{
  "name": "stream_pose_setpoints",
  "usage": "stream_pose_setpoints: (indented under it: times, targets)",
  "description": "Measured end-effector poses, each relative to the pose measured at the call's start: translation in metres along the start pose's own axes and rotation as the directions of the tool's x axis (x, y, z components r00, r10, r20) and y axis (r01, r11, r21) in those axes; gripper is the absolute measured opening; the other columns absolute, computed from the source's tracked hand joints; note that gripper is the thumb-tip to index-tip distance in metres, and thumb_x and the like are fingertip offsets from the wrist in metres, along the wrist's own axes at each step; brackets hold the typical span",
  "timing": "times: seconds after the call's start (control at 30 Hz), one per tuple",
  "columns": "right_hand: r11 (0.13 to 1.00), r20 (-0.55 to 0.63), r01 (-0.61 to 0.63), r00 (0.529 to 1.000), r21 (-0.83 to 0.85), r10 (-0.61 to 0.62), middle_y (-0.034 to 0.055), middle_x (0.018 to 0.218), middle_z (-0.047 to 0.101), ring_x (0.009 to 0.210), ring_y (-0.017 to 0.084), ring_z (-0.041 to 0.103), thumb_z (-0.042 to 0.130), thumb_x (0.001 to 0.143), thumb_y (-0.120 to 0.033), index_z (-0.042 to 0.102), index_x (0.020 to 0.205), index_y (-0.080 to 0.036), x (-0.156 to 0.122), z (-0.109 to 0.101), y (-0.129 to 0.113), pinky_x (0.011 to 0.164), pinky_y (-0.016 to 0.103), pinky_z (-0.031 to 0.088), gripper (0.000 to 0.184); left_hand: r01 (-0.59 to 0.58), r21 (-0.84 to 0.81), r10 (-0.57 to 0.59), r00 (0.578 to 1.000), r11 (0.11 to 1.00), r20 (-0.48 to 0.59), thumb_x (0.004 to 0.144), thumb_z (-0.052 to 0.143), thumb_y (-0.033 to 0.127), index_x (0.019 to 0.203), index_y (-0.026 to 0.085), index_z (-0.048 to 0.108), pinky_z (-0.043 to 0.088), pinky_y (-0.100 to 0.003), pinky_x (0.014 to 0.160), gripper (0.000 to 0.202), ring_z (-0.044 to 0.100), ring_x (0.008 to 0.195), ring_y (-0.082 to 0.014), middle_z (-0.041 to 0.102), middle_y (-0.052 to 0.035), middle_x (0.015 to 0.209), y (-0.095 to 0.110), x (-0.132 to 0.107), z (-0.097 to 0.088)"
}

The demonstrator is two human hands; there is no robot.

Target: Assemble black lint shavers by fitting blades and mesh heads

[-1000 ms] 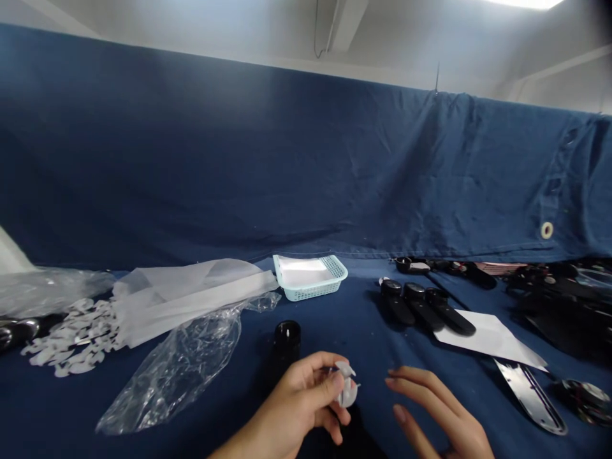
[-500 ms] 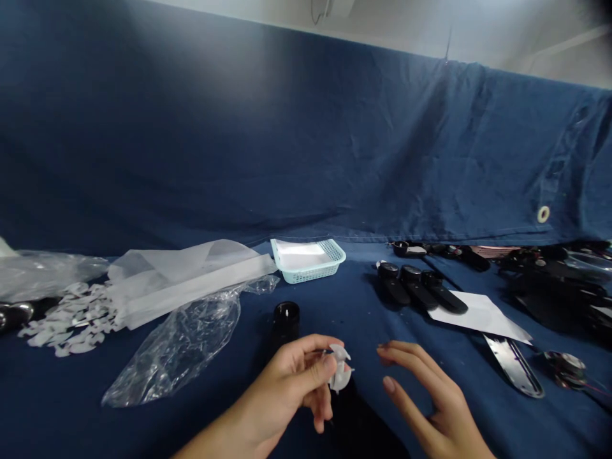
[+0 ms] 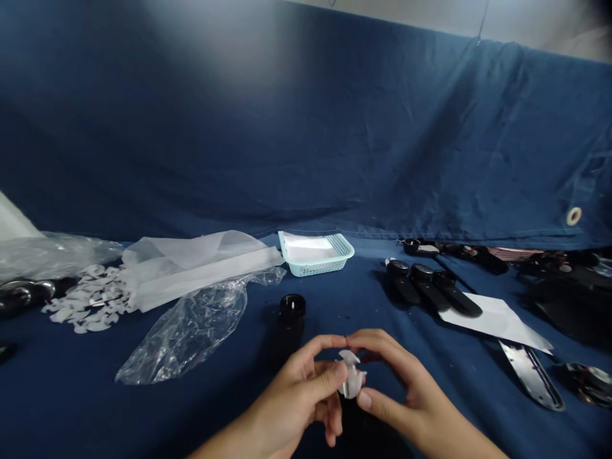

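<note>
Fingers (image 3: 329, 377) of left hand (image 3: 291, 408) and right hand (image 3: 411, 401) pinched on small white part (image 3: 350, 377) | above near edge of blue surface (image 3: 95, 414) | part's shape half hidden by fingertips; forearms cut off.

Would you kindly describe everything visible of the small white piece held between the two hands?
The small white piece is thin, perhaps plastic or film, with a rounded lower lobe and a smaller tab on top; finer detail is too small to tell. It is held roughly upright above the blue cloth, pinched at its left by the left hand and at its right by the right hand, thumb below and forefinger above.
</note>
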State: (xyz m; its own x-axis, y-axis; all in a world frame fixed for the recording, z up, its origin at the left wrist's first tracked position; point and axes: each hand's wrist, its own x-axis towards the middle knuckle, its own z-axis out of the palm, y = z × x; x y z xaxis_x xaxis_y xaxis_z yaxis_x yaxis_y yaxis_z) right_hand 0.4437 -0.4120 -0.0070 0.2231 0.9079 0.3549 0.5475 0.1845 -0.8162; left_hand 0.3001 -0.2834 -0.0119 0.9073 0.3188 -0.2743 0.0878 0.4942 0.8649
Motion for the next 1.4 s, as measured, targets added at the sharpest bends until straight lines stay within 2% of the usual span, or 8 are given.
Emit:
stream_pose_setpoints:
  times: [0.43,0.57,0.7,0.83,0.93,1.07,1.23,1.4]
  targets:
    - [0.969,0.176,0.03,0.984,-0.244,0.014,0.0102,0.124,0.057,0.113,0.023,0.057,0.069,0.081,-0.022,0.055,0.123,-0.023,0.005,-0.004,-0.007,0.097,0.038,0.05,0.044,-0.072,0.246,0.076,0.997,0.967,-0.006,0.084,0.064,0.043,0.12,0.021,0.046,0.035,-0.017,0.041,0.046,0.042,0.044,-0.0042,0.058,0.0001,0.083,-0.01,0.004,-0.007]
    - [0.83,0.219,0.203,0.971,-0.52,-0.101,0.0103,0.114,0.065,0.099,0.027,0.062,0.067,0.079,-0.017,0.058,0.122,-0.021,0.008,-0.003,-0.013,0.086,0.042,0.053,0.044,-0.134,0.424,0.184,0.98,0.895,-0.078,0.082,0.067,0.039,0.117,0.021,0.049,0.04,-0.02,0.046,0.042,0.049,0.054,-0.0101,0.061,-0.0009,0.079,-0.01,0.001,-0.004]
    - [0.728,0.252,0.302,0.951,-0.615,-0.18,0.0077,0.108,0.069,0.092,0.026,0.064,0.069,0.078,-0.02,0.061,0.12,-0.021,0.013,-0.002,-0.019,0.077,0.038,0.053,0.043,-0.19,0.597,0.313,0.944,0.779,-0.107,0.081,0.068,0.03,0.114,0.021,0.053,0.042,-0.022,0.054,0.038,0.052,0.057,-0.0121,0.062,0.0007,0.07,-0.008,-0.001,0.0]
    - [0.777,0.313,0.262,0.946,-0.572,-0.088,0.0049,0.105,0.069,0.092,0.025,0.062,0.066,0.08,-0.016,0.061,0.116,-0.022,0.017,-0.001,-0.019,0.081,0.042,0.051,0.036,-0.167,0.659,0.315,0.942,0.734,-0.112,0.083,0.065,0.035,0.122,0.023,0.051,0.041,-0.023,0.053,0.043,0.052,0.055,-0.013,0.066,-0.0021,0.079,-0.015,-0.002,-0.008]
    - [0.831,0.294,0.164,0.956,-0.531,-0.001,0.0046,0.112,0.064,0.101,0.025,0.059,0.064,0.082,-0.012,0.056,0.122,-0.025,0.017,-0.007,-0.012,0.09,0.047,0.047,0.042,-0.168,0.772,0.396,0.911,0.613,-0.117,0.082,0.066,0.043,0.131,0.027,0.048,0.044,-0.028,0.059,0.055,0.057,0.059,-0.0158,0.069,-0.0068,0.101,-0.024,-0.006,-0.021]
    - [0.935,0.201,-0.018,0.975,-0.355,0.095,0.0055,0.115,0.062,0.105,0.024,0.058,0.067,0.083,-0.021,0.053,0.126,-0.027,0.016,-0.02,0.008,0.094,0.044,0.047,0.046,-0.169,0.868,0.424,0.904,0.467,-0.052,0.08,0.067,0.05,0.132,0.029,0.052,0.044,-0.041,0.085,0.058,0.061,0.103,-0.0333,0.06,-0.011,0.13,-0.036,-0.008,-0.033]
    - [0.975,0.243,-0.218,0.944,-0.041,0.221,0.0025,0.108,0.065,0.099,0.02,0.062,0.066,0.087,-0.032,0.052,0.13,-0.031,0.019,-0.026,0.032,0.091,0.04,0.051,0.046,-0.154,0.859,0.343,0.939,0.488,-0.027,0.075,0.07,0.055,0.136,0.03,0.047,0.038,-0.052,0.097,0.07,0.053,0.118,-0.0402,0.054,-0.0125,0.136,-0.042,0.003,-0.031]
    - [0.978,0.256,-0.207,0.948,0.036,0.191,0.0031,0.114,0.063,0.107,0.021,0.058,0.06,0.091,-0.034,0.056,0.126,-0.03,0.022,-0.027,0.036,0.096,0.041,0.047,0.036,-0.252,0.787,0.351,0.935,0.563,0.049,0.076,0.073,0.045,0.137,0.026,0.044,0.042,-0.046,0.096,0.07,0.057,0.113,-0.0339,0.061,-0.0117,0.128,-0.042,0.017,-0.029]
